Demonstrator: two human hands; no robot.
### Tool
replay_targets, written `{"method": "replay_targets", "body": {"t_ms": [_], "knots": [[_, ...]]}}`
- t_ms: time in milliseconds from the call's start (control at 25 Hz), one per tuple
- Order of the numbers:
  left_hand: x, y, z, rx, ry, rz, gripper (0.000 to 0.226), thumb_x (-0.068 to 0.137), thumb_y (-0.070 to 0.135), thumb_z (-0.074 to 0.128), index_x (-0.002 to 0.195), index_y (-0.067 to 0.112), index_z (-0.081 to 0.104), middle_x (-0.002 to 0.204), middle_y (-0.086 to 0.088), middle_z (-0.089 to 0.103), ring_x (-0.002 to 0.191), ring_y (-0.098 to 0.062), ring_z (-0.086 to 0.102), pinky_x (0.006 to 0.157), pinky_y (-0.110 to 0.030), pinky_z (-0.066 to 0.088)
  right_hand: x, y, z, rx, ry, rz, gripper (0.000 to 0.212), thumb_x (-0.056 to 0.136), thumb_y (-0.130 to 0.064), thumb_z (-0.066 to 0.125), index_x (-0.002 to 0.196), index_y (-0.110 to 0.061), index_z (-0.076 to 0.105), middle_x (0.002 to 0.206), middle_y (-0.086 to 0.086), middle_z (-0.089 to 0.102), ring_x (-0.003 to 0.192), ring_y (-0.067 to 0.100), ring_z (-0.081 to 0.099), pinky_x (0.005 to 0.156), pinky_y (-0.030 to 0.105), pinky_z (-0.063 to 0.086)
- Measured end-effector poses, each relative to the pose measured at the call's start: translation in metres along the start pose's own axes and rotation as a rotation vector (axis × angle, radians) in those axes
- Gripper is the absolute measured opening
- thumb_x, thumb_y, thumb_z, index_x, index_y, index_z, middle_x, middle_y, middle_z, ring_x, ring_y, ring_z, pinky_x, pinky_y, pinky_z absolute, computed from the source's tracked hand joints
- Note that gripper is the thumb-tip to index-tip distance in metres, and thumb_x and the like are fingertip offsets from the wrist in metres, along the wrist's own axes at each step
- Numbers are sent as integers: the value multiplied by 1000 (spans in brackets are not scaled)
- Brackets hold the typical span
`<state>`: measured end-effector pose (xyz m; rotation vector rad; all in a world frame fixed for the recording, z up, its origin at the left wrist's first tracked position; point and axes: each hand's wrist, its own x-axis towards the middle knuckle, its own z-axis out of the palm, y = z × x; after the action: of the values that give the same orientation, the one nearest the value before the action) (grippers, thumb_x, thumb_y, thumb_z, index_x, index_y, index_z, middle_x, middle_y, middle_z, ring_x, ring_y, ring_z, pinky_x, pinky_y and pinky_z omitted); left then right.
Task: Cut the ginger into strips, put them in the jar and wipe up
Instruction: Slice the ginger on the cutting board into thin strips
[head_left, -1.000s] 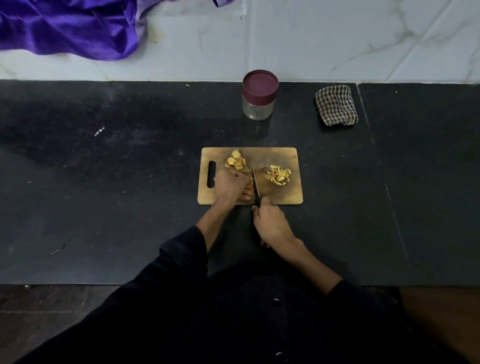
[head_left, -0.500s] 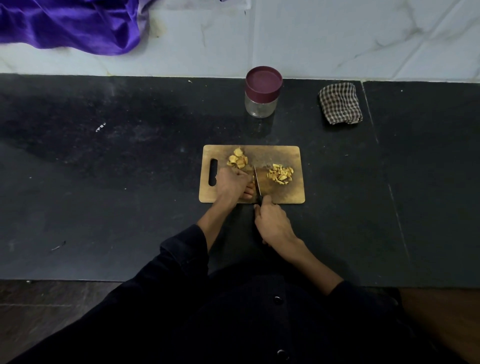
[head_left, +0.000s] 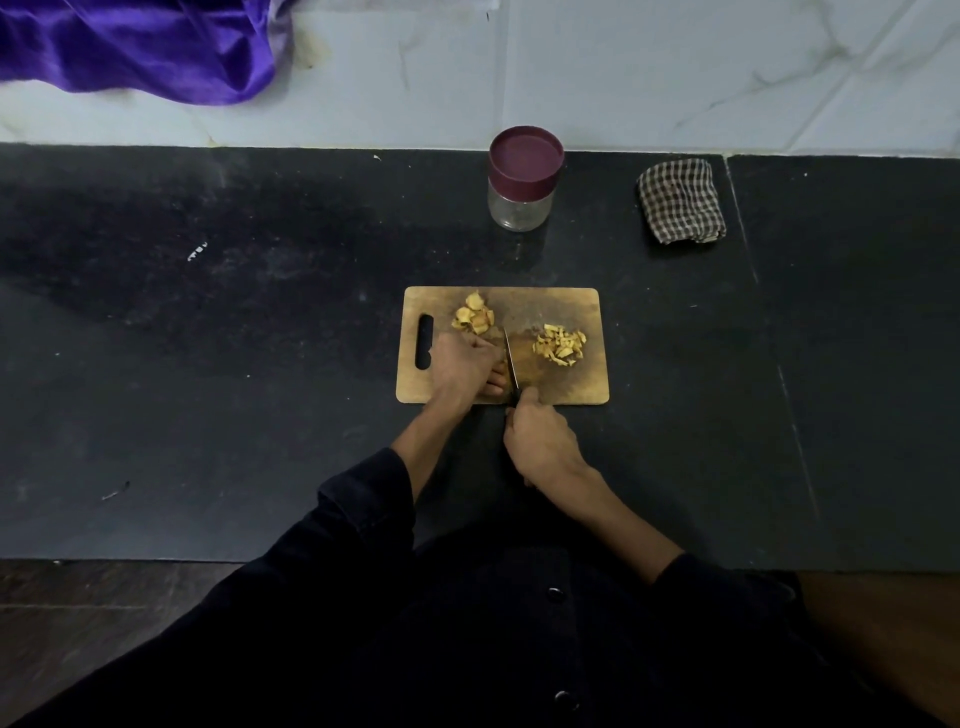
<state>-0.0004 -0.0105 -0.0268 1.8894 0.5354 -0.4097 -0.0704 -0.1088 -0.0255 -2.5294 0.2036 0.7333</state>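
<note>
A wooden cutting board (head_left: 576, 312) lies on the black counter. Ginger slices (head_left: 474, 319) are piled at its upper left and cut ginger strips (head_left: 560, 345) sit at its right. My left hand (head_left: 465, 366) presses down on the board with curled fingers; whatever it holds is hidden beneath them. My right hand (head_left: 540, 441) grips the handle of a knife (head_left: 510, 361), whose blade stands against the left fingers. A glass jar (head_left: 524, 179) with a maroon lid on stands behind the board. A folded checked cloth (head_left: 680, 201) lies to the jar's right.
Purple fabric (head_left: 140, 47) hangs over the pale marble wall at the far left. The counter (head_left: 208, 364) ends at a front edge close to my dark-sleeved body, with brown floor below.
The view has shifted slightly. Both hands and the knife stay in nearly the same place on the board.
</note>
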Motion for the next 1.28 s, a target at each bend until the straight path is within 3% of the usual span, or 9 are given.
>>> {"method": "replay_targets", "body": {"t_ms": [240, 360, 520, 720, 1280], "knots": [[-1, 1, 0, 5, 7, -14, 7, 87, 13, 66, 86, 7, 66, 72, -8, 70, 59, -17, 69, 55, -29, 59, -9, 8, 2, -38, -33, 19, 24, 103, -20, 43, 122, -6, 44, 117, 19, 64, 107, 36, 63, 83, 47, 52], [-4, 2, 0, 1, 1, -13, 7, 88, 12, 65, 85, 5, 66, 72, -10, 70, 59, -18, 69, 56, -30, 59, -10, 14, -3, -16, 29, 33, 23, 105, -22, 38, 120, -6, 44, 116, 19, 64, 106, 37, 62, 76, 43, 47], [-4, 2, 0, -13, 18, -11, 8, 88, 10, 65, 81, 5, 65, 72, -10, 70, 60, -20, 69, 53, -29, 59, -10, 25, -14, 50, 117, 59, 23, 106, -27, 38, 117, -8, 46, 107, 15, 64, 91, 35, 66, 77, 47, 54], [-5, 2, 0, -40, 7, -22, 7, 88, 9, 64, 85, 3, 67, 72, -11, 69, 55, -17, 67, 49, -27, 57, -11, 19, -11, 70, 88, 1, 18, 106, -29, 38, 109, -12, 44, 101, 11, 63, 83, 31, 67, 73, 44, 56], [-4, 1, 1, -41, 1, -24, 13, 89, 12, 63, 77, 9, 64, 74, -12, 70, 61, -20, 69, 58, -33, 60, -5, 6, -3, 31, 65, -57, 23, 106, -27, 39, 117, -8, 45, 112, 16, 64, 102, 35, 63, 77, 43, 48]]}}
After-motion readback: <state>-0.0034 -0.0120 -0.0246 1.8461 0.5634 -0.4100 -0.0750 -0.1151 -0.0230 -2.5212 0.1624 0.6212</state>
